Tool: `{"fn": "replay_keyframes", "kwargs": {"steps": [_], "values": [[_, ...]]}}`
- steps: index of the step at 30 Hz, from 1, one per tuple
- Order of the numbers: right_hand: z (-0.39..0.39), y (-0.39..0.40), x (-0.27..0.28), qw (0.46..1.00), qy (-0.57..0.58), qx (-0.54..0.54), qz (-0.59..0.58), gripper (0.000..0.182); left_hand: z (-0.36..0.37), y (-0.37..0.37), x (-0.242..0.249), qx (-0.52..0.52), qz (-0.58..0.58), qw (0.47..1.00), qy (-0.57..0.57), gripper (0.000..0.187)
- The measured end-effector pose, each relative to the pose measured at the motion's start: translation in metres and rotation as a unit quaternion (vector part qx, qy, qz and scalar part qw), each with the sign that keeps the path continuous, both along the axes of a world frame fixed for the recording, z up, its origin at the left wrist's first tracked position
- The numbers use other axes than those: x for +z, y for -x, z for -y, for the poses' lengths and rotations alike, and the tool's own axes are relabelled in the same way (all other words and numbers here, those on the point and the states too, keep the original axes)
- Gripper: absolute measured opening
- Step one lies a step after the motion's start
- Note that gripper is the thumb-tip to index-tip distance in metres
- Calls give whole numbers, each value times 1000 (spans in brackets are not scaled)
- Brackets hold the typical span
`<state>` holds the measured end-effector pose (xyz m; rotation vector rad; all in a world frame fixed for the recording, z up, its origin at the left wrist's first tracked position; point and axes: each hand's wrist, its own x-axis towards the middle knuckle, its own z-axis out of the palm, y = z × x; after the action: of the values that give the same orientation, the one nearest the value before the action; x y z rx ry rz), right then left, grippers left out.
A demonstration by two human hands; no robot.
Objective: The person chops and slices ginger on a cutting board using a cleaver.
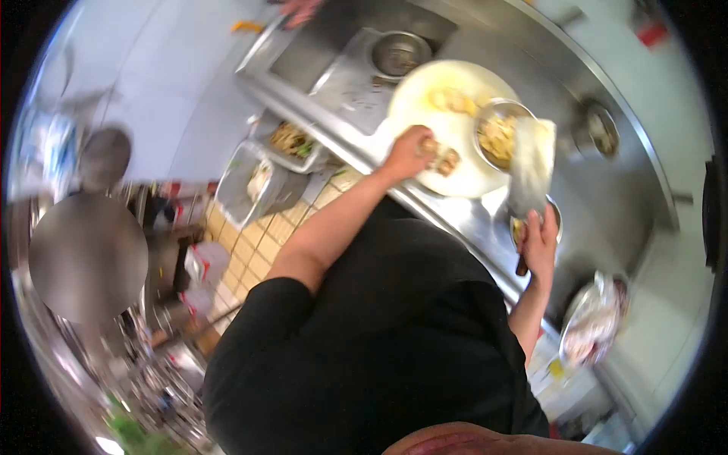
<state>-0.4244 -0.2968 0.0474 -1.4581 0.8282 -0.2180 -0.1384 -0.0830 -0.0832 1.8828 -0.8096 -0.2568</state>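
No Readable Lettering in View

No text, brand, number or sign can be read. Red patches on the white containers [206, 262] at the left of the frame are too small and blurred to make out as print. The red object [652, 34] at upper right is equally indistinct, and the cleaver [533, 163], right of centre, yields no legible mark.

Bright light washes out the round cutting board [466, 130]; glare marks the steel counter [453, 214], blur softens the cleaver [534, 163], fisheye distortion bends the edges
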Motion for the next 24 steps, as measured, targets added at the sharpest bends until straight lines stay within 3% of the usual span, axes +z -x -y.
{"fn": "replay_keyframes", "kwargs": {"steps": [2, 5, 8, 14, 15, 24], "values": [[13, -3, -29, 999, -35, 26, 1, 26, 0, -2, -13, 4, -5, 1000, -18, 40], [10, -22, -29, 997, -61, 37, 25, 19, 3, 0, -17, 39, -20, 999, -30, 42], [-2, -44, -10, 996, -91, 25, -6, 23, 9, 4, -32, 82, -21, 996, -1, 38], [12, -58, -15, 995, -80, 55, -23, 30, 13, 8, -34, 98, -21, 995, -4, 33], [5, -61, 3, 994, -92, 49, -31, 28, 15, 9, -38, 113, -10, 994, -2, 33], [27, -41, -15, 992, -99, 75, -23, 17, 23, 11, -30, 155, 0, 988, -8, 30]]}}
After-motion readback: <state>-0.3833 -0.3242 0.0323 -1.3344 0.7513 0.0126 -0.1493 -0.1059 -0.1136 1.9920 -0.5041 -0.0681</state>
